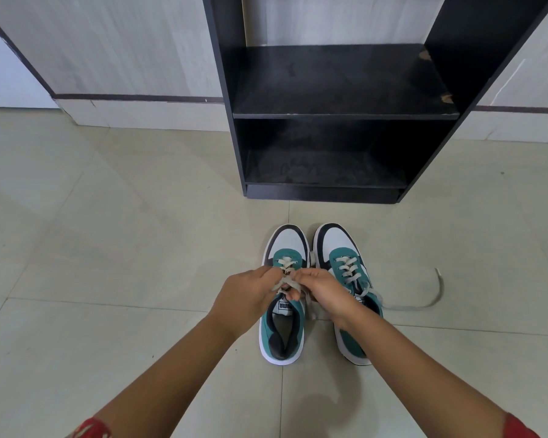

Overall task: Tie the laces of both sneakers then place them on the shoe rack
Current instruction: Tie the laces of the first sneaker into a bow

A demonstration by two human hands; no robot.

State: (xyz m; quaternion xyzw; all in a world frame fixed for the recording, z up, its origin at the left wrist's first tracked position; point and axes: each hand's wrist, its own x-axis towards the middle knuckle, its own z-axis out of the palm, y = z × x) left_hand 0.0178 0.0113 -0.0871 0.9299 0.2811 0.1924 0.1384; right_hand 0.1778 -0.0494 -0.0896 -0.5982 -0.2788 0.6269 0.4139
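Left hand (250, 292) & right hand (321, 290) are together, both pinching the laces (287, 281) over the left sneaker (283, 314) on the floor. Keep tension even, snug the knot down. Right sneaker (348, 279) is touching beside it, lace trailing loose; shoe rack (345, 115) just ahead.

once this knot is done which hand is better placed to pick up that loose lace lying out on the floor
Probably the right hand: the loose lace trails off the right sneaker on that hand's side. The left hand would have to cross over both shoes.
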